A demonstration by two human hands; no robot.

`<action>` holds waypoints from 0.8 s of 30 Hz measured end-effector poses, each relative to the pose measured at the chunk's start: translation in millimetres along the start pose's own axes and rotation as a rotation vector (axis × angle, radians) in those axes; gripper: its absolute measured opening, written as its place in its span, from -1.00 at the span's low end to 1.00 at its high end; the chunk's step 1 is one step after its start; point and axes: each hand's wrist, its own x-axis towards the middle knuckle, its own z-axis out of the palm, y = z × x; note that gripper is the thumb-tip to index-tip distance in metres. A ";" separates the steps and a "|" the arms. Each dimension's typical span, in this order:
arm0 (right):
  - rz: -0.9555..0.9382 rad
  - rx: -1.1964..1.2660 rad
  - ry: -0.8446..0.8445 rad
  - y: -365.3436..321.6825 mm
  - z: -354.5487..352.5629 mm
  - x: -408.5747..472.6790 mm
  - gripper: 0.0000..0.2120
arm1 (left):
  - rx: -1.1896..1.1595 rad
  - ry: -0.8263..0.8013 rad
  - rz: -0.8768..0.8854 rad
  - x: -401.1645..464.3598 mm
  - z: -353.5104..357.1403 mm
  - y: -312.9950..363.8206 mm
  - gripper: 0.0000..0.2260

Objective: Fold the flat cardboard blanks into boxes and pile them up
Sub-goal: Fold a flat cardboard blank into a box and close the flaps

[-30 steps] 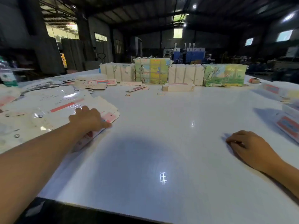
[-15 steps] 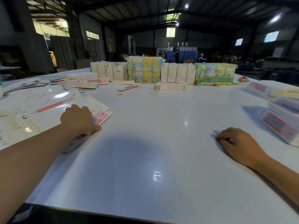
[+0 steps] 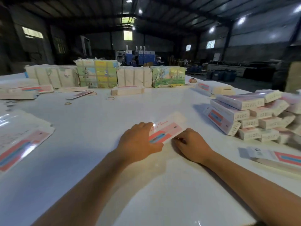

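A flat cardboard blank (image 3: 167,128), white with pink, red and blue print, lies on the white table (image 3: 97,152) in front of me. My left hand (image 3: 138,142) lies over its near left end, fingers on top and the thumb at its near edge. My right hand (image 3: 192,145) sits at the blank's near right edge with fingers curled; its fingertips touch that edge. A spread stack of flat blanks (image 3: 17,141) lies at the left. Folded boxes (image 3: 250,116) are piled at the right.
Strapped bundles of blanks (image 3: 97,74) line the far side of the table, with one folded box (image 3: 127,90) before them. Rubber bands (image 3: 110,98) lie loose on the table. More blanks (image 3: 276,158) lie at the near right, and others (image 3: 24,91) at the far left.
My left hand has left the stack at the left and carried one blank to the middle of the table. My right hand has come in to the blank's edge. The view has swung right.
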 end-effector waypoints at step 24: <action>0.514 1.841 -0.110 -6.1 -28.2 -2.5 -0.74 | 0.162 0.345 0.213 -11.4 11.6 18.9 -0.13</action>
